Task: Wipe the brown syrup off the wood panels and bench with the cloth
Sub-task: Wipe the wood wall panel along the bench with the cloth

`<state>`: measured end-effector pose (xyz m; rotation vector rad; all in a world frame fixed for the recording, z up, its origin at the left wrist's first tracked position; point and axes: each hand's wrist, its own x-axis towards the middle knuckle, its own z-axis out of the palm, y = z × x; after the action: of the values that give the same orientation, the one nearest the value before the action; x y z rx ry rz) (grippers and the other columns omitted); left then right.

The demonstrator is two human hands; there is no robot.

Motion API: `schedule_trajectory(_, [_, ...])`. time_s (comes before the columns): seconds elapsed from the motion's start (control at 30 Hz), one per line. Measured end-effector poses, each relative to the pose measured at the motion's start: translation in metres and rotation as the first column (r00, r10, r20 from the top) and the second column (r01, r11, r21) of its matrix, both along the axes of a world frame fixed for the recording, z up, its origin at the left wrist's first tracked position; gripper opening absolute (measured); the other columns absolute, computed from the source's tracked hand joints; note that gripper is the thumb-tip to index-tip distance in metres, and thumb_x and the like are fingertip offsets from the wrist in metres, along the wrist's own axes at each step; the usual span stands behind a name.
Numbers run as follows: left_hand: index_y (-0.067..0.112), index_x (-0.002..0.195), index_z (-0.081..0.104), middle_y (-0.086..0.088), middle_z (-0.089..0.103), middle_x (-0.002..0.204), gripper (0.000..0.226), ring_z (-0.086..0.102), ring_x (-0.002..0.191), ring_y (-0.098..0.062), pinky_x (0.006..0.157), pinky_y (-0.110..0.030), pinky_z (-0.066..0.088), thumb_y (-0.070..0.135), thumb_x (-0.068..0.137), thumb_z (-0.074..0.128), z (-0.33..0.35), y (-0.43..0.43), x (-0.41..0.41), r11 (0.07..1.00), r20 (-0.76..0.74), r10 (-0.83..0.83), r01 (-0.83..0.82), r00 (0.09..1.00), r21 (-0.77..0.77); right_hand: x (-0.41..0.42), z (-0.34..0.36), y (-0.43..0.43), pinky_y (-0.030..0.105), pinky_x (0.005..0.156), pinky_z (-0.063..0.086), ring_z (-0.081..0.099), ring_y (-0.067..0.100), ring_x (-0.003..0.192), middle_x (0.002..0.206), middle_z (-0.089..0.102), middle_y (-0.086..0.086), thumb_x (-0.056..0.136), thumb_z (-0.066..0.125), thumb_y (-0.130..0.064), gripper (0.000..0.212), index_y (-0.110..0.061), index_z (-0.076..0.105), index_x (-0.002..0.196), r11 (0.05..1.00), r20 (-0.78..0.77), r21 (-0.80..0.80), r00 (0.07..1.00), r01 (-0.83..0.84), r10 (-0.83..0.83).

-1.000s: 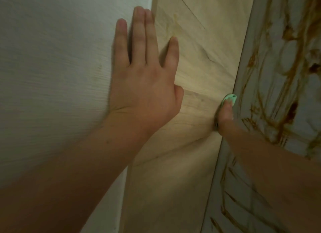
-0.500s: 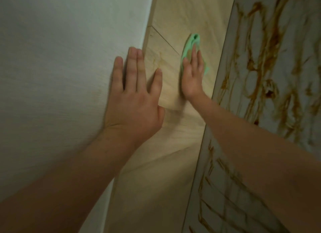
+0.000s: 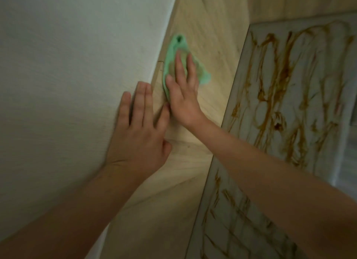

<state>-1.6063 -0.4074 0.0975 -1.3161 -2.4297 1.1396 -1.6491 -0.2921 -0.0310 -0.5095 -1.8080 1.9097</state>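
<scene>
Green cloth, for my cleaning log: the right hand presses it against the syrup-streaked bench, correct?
No. The head view shows the right hand pressing the green cloth against the wood panel; the syrup-streaked bench lies beside it.

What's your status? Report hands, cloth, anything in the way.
Left hand flat against white wall. Right hand flat, pressing green cloth on wood panel. Brown syrup covers pale surface at right, unwiped. Nothing in the way.

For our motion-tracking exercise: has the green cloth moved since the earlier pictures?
Yes. The crumpled green cloth, pressed under the right hand, has slid left across the pale wood panel, from beside the syrup-streaked white bench to the white wall.
</scene>
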Motion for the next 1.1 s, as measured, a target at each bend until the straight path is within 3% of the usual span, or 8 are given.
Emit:
schedule_trajectory(0.13, [0.014,0.163,0.024,-0.040,-0.007,0.163,0.081,-0.011,0.155,-0.050,0.124,-0.063,-0.007,0.050,0.092,0.040,0.001,0.001,0.001,1.000,-0.007,0.015,-0.015,1.000,-0.019,-0.064,0.015,0.080,0.054,0.127,0.003,-0.001,0.026,0.160,0.174,0.006,0.006,0.109,0.028,-0.048,0.059,-0.032,0.018,0.165,0.990,-0.007,0.094,0.995,0.105,-0.104])
schedule_trajectory(0.3, [0.014,0.164,0.022,-0.040,-0.010,0.162,0.082,-0.011,0.155,-0.050,0.124,-0.063,-0.006,0.050,0.093,0.040,0.000,0.001,0.000,0.999,0.011,0.042,-0.042,0.999,-0.022,-0.066,-0.015,0.097,0.055,0.128,0.001,0.000,0.022,0.160,0.174,-0.001,-0.001,0.111,0.023,-0.052,0.058,-0.039,0.006,0.165,0.941,0.298,-0.318,0.954,0.115,-0.016])
schedule_trajectory(0.43, [0.011,0.163,0.025,-0.040,-0.007,0.163,0.079,-0.007,0.155,-0.050,0.125,-0.062,-0.006,0.046,0.094,0.041,0.000,-0.001,-0.002,1.000,0.009,0.017,-0.017,1.000,0.005,0.017,-0.032,-0.001,0.059,0.127,0.003,-0.012,0.030,0.158,0.171,-0.014,-0.008,0.110,0.011,-0.052,0.054,-0.032,0.009,0.160,0.992,0.030,0.112,0.998,-0.065,0.062])
schedule_trajectory(0.53, [0.008,0.162,0.025,-0.039,-0.006,0.163,0.079,-0.006,0.155,-0.050,0.125,-0.062,-0.006,0.046,0.094,0.042,0.002,0.000,-0.002,1.000,0.001,0.028,-0.028,1.000,0.004,0.049,-0.030,-0.026,0.050,0.129,-0.002,-0.024,0.015,0.156,0.161,-0.030,-0.028,0.107,0.023,-0.052,0.054,-0.064,-0.001,0.154,0.976,-0.026,0.053,0.977,-0.209,0.211])
schedule_trajectory(0.73, [0.002,0.157,0.034,-0.042,0.003,0.162,0.077,0.002,0.155,-0.052,0.125,-0.063,-0.003,0.041,0.092,0.047,-0.002,-0.003,-0.005,0.999,0.031,0.003,-0.004,1.000,0.035,-0.016,-0.037,0.038,0.066,0.124,0.010,0.004,0.051,0.155,0.168,0.005,0.026,0.111,0.032,-0.040,0.056,-0.042,0.012,0.163,0.900,-0.237,0.434,0.957,-0.050,0.168])
schedule_trajectory(0.87, [0.004,0.158,0.033,-0.042,-0.001,0.162,0.077,-0.001,0.155,-0.051,0.125,-0.063,-0.002,0.042,0.092,0.043,-0.003,-0.005,-0.005,0.999,0.016,0.009,-0.009,1.000,0.036,-0.067,-0.024,0.095,0.057,0.128,0.007,0.004,0.034,0.159,0.172,0.003,0.018,0.108,0.028,-0.036,0.060,-0.022,0.015,0.165,0.999,-0.024,0.035,0.999,0.026,-0.025])
schedule_trajectory(1.0, [0.005,0.160,0.027,-0.042,-0.005,0.162,0.079,-0.004,0.155,-0.051,0.125,-0.063,-0.003,0.044,0.093,0.039,-0.003,-0.004,-0.004,1.000,-0.001,0.012,-0.012,1.000,-0.001,-0.103,-0.027,0.144,0.059,0.127,0.014,0.014,0.025,0.158,0.172,0.008,-0.005,0.100,0.029,-0.057,0.068,-0.038,0.017,0.165,0.894,0.248,-0.417,0.967,0.165,-0.062])
schedule_trajectory(1.1, [0.006,0.161,0.025,-0.042,-0.007,0.162,0.080,-0.006,0.155,-0.051,0.125,-0.063,-0.005,0.047,0.093,0.038,-0.003,-0.004,-0.004,1.000,-0.016,0.017,-0.017,1.000,-0.013,-0.080,-0.033,0.113,0.063,0.125,0.016,0.016,0.026,0.157,0.172,0.010,-0.008,0.095,0.028,-0.060,0.070,-0.046,0.017,0.163,0.858,0.330,-0.488,0.944,0.161,0.011])
